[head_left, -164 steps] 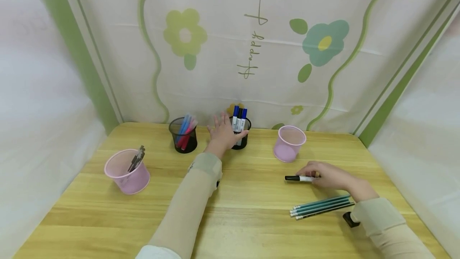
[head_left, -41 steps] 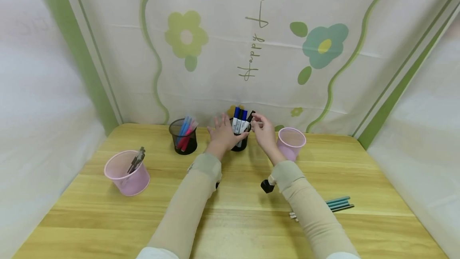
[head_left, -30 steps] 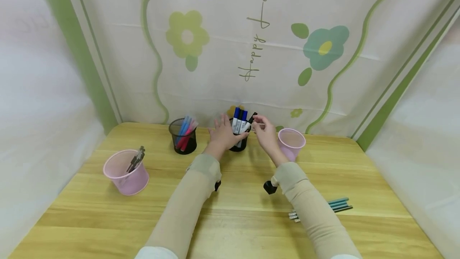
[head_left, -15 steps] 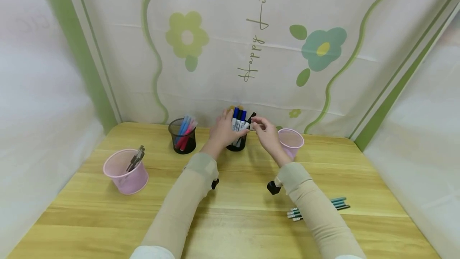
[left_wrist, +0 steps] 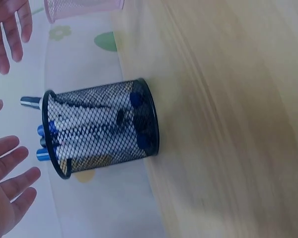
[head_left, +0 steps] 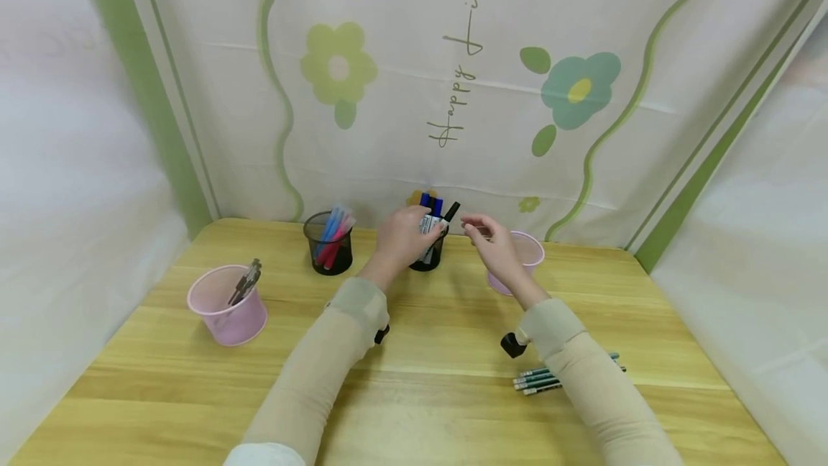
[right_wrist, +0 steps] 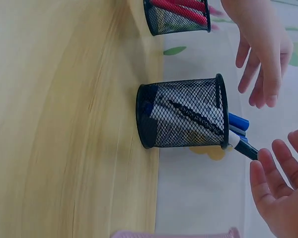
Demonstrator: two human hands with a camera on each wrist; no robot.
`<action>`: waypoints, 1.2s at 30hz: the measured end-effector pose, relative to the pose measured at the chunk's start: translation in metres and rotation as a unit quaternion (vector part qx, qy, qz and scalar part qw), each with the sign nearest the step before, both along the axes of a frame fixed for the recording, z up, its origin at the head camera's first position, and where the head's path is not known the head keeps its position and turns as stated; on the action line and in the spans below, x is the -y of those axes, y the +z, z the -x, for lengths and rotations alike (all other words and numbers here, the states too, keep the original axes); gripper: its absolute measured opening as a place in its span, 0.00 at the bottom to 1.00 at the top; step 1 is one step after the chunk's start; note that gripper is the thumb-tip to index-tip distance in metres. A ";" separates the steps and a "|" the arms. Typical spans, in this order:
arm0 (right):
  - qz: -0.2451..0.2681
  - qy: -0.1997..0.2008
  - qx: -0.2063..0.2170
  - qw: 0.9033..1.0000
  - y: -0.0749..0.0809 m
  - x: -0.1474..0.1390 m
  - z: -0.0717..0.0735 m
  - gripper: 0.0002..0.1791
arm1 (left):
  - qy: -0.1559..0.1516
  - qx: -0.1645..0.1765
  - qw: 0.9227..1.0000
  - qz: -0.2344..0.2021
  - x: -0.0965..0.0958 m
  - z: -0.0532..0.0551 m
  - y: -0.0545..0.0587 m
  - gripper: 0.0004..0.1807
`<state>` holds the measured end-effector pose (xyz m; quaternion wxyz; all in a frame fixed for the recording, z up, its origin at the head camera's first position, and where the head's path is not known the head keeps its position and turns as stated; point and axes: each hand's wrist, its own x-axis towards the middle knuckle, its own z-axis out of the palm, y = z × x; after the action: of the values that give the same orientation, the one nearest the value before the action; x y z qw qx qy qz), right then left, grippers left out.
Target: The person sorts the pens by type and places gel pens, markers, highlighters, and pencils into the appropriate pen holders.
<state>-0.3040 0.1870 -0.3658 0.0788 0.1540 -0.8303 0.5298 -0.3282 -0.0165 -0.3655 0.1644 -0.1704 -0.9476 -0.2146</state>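
Note:
A black mesh pen cup [right_wrist: 181, 111] stands near the back of the table, holding several whiteboard markers with blue and black caps. One black-capped marker [head_left: 452, 213] leans out over its right rim. Above the cup's left side hovers my left hand [head_left: 404, 237], fingers loosely bent; the left wrist view shows it apart from the cup and holding nothing. To the right of the leaning marker is my right hand [head_left: 497, 250], its fingers relaxed and nothing between them. In the right wrist view its fingertips [right_wrist: 264, 157] are close beside the marker's cap.
Left of centre stands another black mesh cup [head_left: 349, 254] with blue and pink pens. A pink cup [head_left: 233, 326] with dark pens is at far left. Behind my right hand is a second pink cup [head_left: 499, 285]. Green pencils [head_left: 533, 382] lie partly under my right forearm.
My right hand carried the black-capped marker from the table's right side into the mesh cup, released it and drew back right. My left hand has come away from the cup, its fingers less spread.

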 end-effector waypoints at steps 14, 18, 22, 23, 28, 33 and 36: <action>-0.068 0.037 -0.077 0.994 0.003 -0.049 -0.028 0.15 | -0.044 -0.032 0.996 0.072 -0.032 -0.017 0.001 0.34; -0.076 0.058 -0.078 0.992 0.001 -0.066 -0.033 0.14 | -0.061 -0.006 0.995 0.084 -0.044 -0.020 -0.001 0.39; -0.090 0.091 -0.089 0.988 0.001 -0.080 -0.040 0.12 | -0.066 0.030 0.992 0.099 -0.055 -0.023 -0.003 0.44; -0.098 0.099 -0.095 0.986 0.000 -0.084 -0.042 0.12 | -0.068 0.036 0.992 0.101 -0.058 -0.024 -0.003 0.45; -0.124 0.129 -0.112 0.977 -0.003 -0.100 -0.051 0.12 | -0.077 0.048 0.989 0.120 -0.071 -0.027 -0.005 0.49; -0.146 0.155 -0.106 0.971 -0.009 -0.113 -0.058 0.13 | -0.081 0.053 0.986 0.134 -0.086 -0.025 -0.009 0.51; -0.161 0.172 -0.098 0.967 -0.014 -0.120 -0.060 0.12 | -0.085 0.061 0.986 0.132 -0.093 -0.022 -0.012 0.53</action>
<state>-0.2435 0.3068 -0.3794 0.0420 0.3562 -0.8539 0.3771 -0.3059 0.0769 -0.3778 0.0635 -0.2566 -0.9580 -0.1113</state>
